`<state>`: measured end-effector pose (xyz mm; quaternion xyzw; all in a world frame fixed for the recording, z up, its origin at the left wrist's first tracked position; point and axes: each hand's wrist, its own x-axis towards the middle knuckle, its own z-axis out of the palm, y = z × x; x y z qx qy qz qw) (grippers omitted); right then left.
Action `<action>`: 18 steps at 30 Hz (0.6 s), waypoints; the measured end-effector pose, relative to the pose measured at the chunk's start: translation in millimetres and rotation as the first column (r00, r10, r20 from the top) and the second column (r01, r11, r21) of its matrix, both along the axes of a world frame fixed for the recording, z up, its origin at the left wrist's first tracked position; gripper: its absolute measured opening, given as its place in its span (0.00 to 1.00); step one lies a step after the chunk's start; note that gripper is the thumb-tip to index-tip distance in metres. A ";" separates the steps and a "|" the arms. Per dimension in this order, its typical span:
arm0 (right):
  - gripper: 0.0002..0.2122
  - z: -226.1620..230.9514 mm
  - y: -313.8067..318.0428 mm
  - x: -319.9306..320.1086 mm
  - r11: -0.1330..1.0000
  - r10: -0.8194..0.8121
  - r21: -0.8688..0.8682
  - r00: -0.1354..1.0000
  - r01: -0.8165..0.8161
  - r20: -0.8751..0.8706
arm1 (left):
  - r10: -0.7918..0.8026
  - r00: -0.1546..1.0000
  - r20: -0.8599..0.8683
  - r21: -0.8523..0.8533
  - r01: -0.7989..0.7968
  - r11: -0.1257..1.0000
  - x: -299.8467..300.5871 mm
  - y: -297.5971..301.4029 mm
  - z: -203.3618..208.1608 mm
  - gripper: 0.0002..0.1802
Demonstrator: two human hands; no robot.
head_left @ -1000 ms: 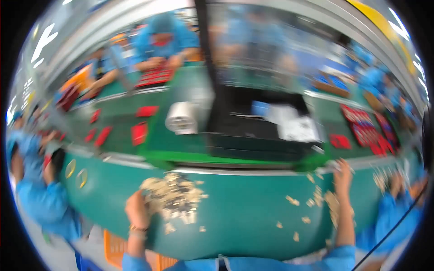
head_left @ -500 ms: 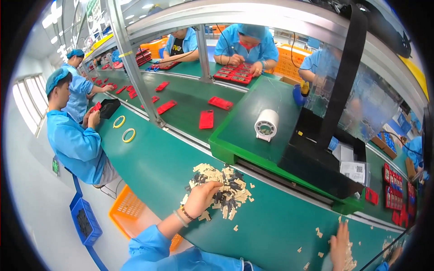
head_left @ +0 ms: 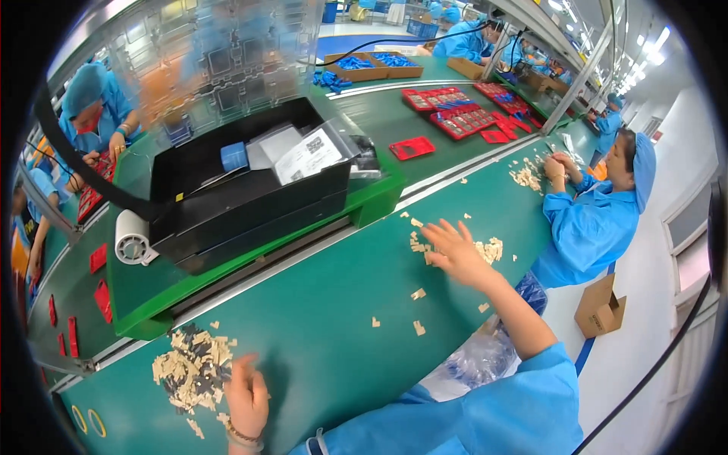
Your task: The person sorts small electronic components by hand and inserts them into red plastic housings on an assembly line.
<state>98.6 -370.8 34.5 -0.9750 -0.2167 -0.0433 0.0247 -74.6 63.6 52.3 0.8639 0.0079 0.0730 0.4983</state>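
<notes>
Small cream and dark grey L-shaped pieces lie mixed in a pile (head_left: 193,368) on the green table at the left. At the right edge of that pile is my left hand (head_left: 247,398), its fingers loosely bent and apart, with nothing visible in them. My right hand (head_left: 459,254) reaches out to the right with its fingers spread, palm down over the table. Beside it lie loose cream pieces (head_left: 419,242) and a smaller cream heap (head_left: 490,250), partly hidden behind the hand. Several single cream pieces (head_left: 418,327) are scattered between my two hands.
A black bin (head_left: 250,220) with papers and a blue roll stands on a green-edged platform beyond the table. Left of it is a white cylinder (head_left: 134,236). Tape rings (head_left: 95,422) lie at lower left. A co-worker (head_left: 595,208) sits at the right, handling pieces; a cardboard box (head_left: 600,307) is on the floor.
The view has swung to the right. My left hand has left the top of the mixed pile for its right edge. My right hand now reaches among the cream pieces, fingers spread.
</notes>
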 end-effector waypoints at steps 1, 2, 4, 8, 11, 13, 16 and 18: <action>0.23 9.3 -27.2 4.5 0.990 -0.020 0.138 0.997 0.009 0.079 | -0.052 0.992 -0.114 0.040 0.056 0.998 2.6 -6.6 -2.9 0.17; 0.19 14.7 -46.4 8.2 0.960 -0.052 0.280 0.987 0.009 0.149 | -0.096 0.986 -0.135 0.045 0.103 0.994 3.4 -11.2 -9.7 0.19; 0.16 23.2 -64.5 33.6 0.889 -0.240 0.417 0.968 0.190 0.070 | -0.114 0.991 -0.065 0.090 0.119 0.989 4.6 -16.7 -23.0 0.19; 0.10 -14.2 -97.8 98.5 0.873 -0.365 0.443 0.876 0.204 0.316 | -0.061 0.996 -0.070 0.032 0.064 0.997 -1.2 -21.1 -47.6 0.11; 0.13 -29.4 -104.4 133.4 0.757 -0.490 0.490 0.872 0.433 -0.013 | 0.026 0.998 -0.064 -0.108 -0.033 0.994 -4.9 -25.3 -55.0 0.10; 0.14 -43.3 -111.6 150.7 0.690 -0.500 0.588 0.865 0.422 -0.034 | 0.074 0.983 -0.169 -0.106 -0.093 0.990 -8.2 -23.5 -56.6 0.10; 0.15 -81.8 -185.0 175.9 0.602 -0.496 0.758 0.861 0.252 0.108 | 0.039 0.991 -0.127 -0.154 -0.059 0.986 6.0 -28.5 -63.7 0.11; 0.19 -92.3 -208.9 185.8 0.572 -0.511 0.761 0.858 0.306 0.039 | 0.000 0.986 -0.168 -0.198 -0.034 0.980 17.2 -32.7 -57.0 0.11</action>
